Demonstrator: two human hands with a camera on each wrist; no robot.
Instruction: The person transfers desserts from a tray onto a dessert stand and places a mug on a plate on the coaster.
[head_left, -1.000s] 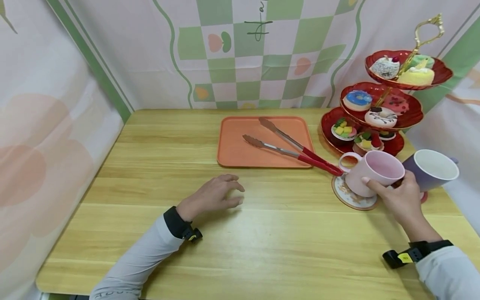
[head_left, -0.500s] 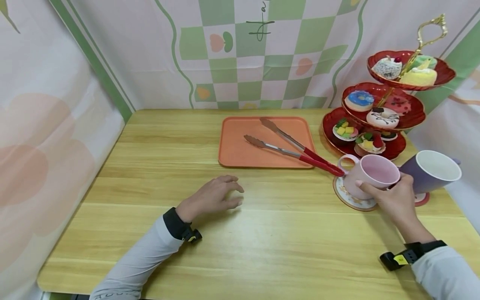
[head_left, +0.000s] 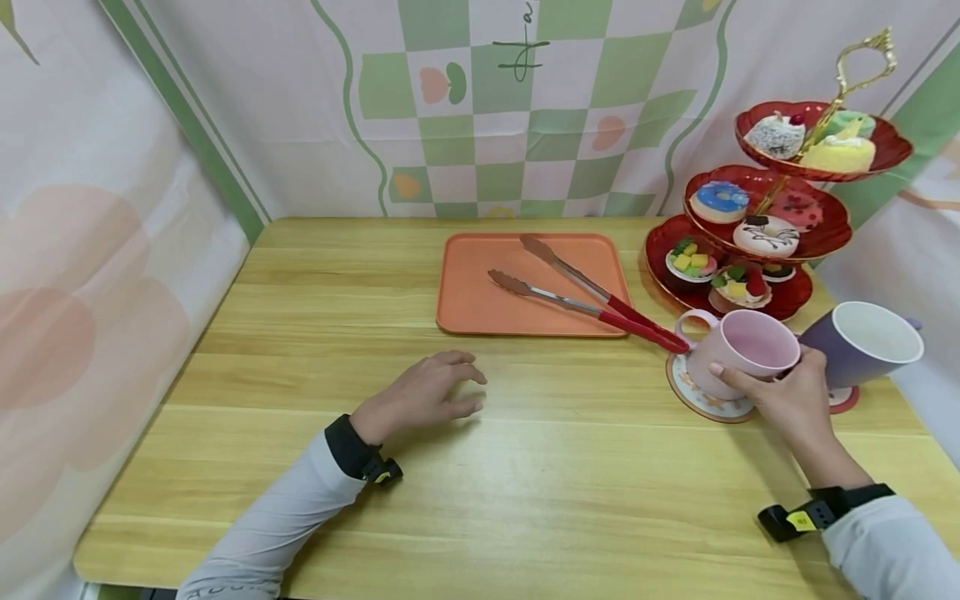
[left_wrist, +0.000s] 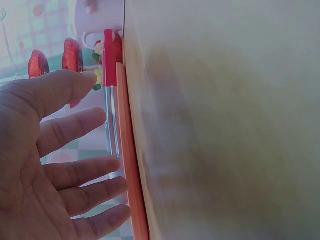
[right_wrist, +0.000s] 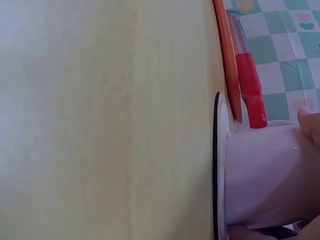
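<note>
On the right of the head view, my right hand [head_left: 793, 398] grips a pink mug [head_left: 738, 354] by its side, thumb on the near wall. The mug stands on a round patterned coaster [head_left: 701, 400], and its base meets the coaster in the right wrist view. Its handle points left, beside the red grips of the tongs [head_left: 570, 304]. My left hand [head_left: 423, 390] hovers low over the table with fingers loosely spread, holding nothing. In the left wrist view its fingers [left_wrist: 82, 190] are relaxed and apart. A purple mug [head_left: 862, 343] stands just right of my right hand.
An orange tray [head_left: 480, 292] lies at the back middle, with the tongs resting across it. Behind the mugs rises a three-tier red stand [head_left: 832, 237] bearing several small cakes and doughnuts. Another coaster [head_left: 843, 400] shows beneath the purple mug. A curtain [head_left: 315, 167] hangs behind the table.
Over the first half second my right hand and the pink mug shifted slightly left and down, and the mug became more upright on the coaster. Since then, almost nothing moves; the left hand stays put.
</note>
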